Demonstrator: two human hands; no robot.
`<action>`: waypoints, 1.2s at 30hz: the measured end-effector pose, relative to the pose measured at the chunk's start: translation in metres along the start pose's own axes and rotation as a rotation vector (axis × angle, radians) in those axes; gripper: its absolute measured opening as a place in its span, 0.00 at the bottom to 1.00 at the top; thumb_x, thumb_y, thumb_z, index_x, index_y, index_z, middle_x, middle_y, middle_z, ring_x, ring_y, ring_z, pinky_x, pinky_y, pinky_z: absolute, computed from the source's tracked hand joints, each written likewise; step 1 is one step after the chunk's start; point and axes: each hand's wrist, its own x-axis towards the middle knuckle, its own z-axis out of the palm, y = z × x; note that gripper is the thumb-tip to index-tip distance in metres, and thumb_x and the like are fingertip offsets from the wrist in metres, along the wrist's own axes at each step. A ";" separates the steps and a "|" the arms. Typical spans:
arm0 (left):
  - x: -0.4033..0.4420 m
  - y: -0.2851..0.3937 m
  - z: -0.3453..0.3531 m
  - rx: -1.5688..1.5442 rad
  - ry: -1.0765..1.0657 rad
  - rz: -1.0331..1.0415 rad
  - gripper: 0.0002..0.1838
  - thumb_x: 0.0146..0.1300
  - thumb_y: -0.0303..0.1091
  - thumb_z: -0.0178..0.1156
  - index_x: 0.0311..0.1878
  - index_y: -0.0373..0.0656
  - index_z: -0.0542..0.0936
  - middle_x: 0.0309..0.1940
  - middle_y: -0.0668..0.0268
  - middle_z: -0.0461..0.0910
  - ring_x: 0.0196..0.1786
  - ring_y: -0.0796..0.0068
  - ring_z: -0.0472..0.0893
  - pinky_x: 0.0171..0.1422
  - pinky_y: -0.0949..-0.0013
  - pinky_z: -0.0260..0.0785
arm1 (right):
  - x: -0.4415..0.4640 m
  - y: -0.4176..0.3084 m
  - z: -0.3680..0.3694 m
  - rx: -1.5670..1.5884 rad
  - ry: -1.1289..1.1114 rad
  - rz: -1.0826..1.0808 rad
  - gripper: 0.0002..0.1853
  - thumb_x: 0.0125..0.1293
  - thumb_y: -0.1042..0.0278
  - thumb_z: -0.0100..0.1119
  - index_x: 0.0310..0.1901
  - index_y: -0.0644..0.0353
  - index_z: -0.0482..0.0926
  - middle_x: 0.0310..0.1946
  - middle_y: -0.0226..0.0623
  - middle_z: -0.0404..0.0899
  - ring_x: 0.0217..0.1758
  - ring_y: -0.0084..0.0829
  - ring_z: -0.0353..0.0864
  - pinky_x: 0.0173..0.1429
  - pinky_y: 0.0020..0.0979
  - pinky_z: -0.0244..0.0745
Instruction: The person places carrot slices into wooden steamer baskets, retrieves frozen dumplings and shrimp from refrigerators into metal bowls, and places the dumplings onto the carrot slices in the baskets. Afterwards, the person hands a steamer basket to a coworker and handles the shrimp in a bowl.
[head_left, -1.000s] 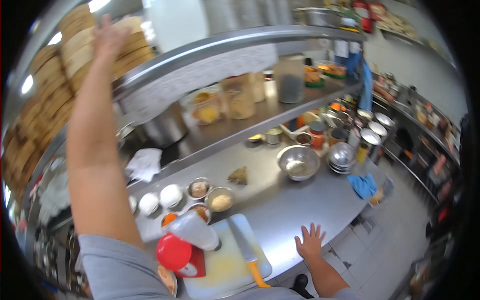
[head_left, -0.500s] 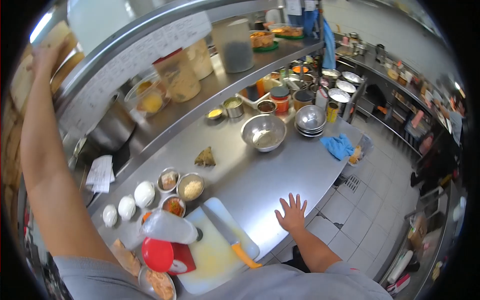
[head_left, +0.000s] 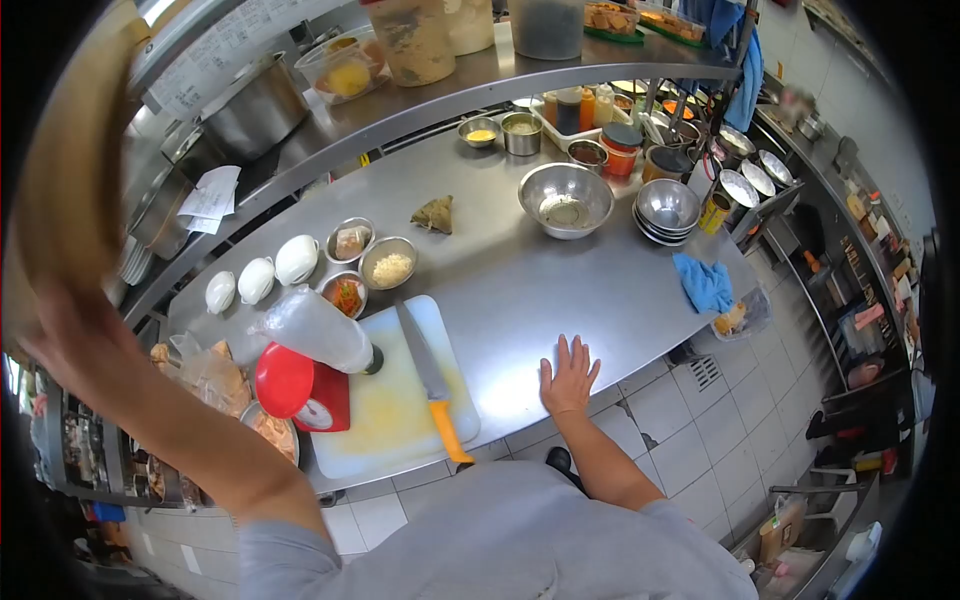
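My left hand (head_left: pixel 75 335), smeared by motion, is raised at the far left and grips a large tan-brown thing (head_left: pixel 78 170) that looks like a bamboo steamer; its shape is blurred. My right hand (head_left: pixel 571 378) lies flat on the steel worktop (head_left: pixel 500 330) near its front edge, fingers spread, holding nothing. To its left, a knife (head_left: pixel 424 355) with an orange handle rests on a white cutting board (head_left: pixel 370 410). A red scale (head_left: pixel 305 390) stands on the board's left part, next to a clear plastic bag or bottle (head_left: pixel 318 330) lying tilted.
Behind the board stand small bowls of food (head_left: pixel 390 267) and three white wrapped-looking rounds (head_left: pixel 257 280). A leaf-wrapped triangular parcel (head_left: pixel 434 214) lies mid-table. Farther right are a large metal bowl (head_left: pixel 566 200), stacked bowls (head_left: pixel 667 208) and a blue cloth (head_left: pixel 705 283). A steel shelf (head_left: pixel 520 80) overhangs the back.
My left hand has come down from the round wooden things at the upper left, bringing the tan-brown thing along. The view has turned downward. My right hand stays flat on the worktop.
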 end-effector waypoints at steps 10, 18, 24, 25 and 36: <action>-0.458 0.042 -0.004 -0.083 -0.797 -0.691 0.53 0.36 0.47 0.93 0.59 0.48 0.63 0.78 0.46 0.53 0.81 0.47 0.61 0.81 0.48 0.66 | 0.008 0.030 -0.019 0.145 0.067 -0.126 0.36 0.76 0.50 0.57 0.81 0.51 0.63 0.79 0.52 0.62 0.79 0.49 0.63 0.79 0.59 0.51; -0.461 0.071 0.048 0.124 -1.037 -0.474 0.44 0.36 0.49 0.91 0.49 0.44 0.71 0.77 0.41 0.59 0.77 0.37 0.67 0.78 0.45 0.68 | 0.020 0.048 -0.008 0.037 0.039 -0.268 0.22 0.71 0.62 0.61 0.65 0.51 0.82 0.71 0.42 0.73 0.75 0.44 0.67 0.72 0.54 0.57; -0.481 0.066 0.131 0.063 -1.013 -0.445 0.34 0.44 0.43 0.88 0.50 0.39 0.81 0.81 0.38 0.56 0.79 0.36 0.66 0.78 0.49 0.69 | 0.021 0.053 -0.004 0.079 0.091 -0.346 0.16 0.68 0.64 0.62 0.57 0.51 0.85 0.61 0.41 0.79 0.69 0.46 0.72 0.70 0.53 0.61; -0.491 0.061 0.145 0.043 -1.071 -0.496 0.32 0.48 0.42 0.86 0.53 0.38 0.83 0.83 0.39 0.53 0.79 0.38 0.68 0.79 0.52 0.68 | 0.020 0.052 -0.007 0.086 0.090 -0.369 0.16 0.68 0.64 0.62 0.57 0.51 0.85 0.61 0.41 0.79 0.69 0.46 0.72 0.70 0.53 0.61; -0.491 0.037 0.145 0.192 -1.706 -0.389 0.28 0.65 0.49 0.73 0.65 0.50 0.84 0.83 0.45 0.59 0.76 0.43 0.73 0.83 0.45 0.60 | 0.004 0.073 0.001 0.272 0.018 -0.740 0.23 0.59 0.47 0.75 0.44 0.56 0.79 0.43 0.43 0.78 0.50 0.50 0.78 0.52 0.50 0.73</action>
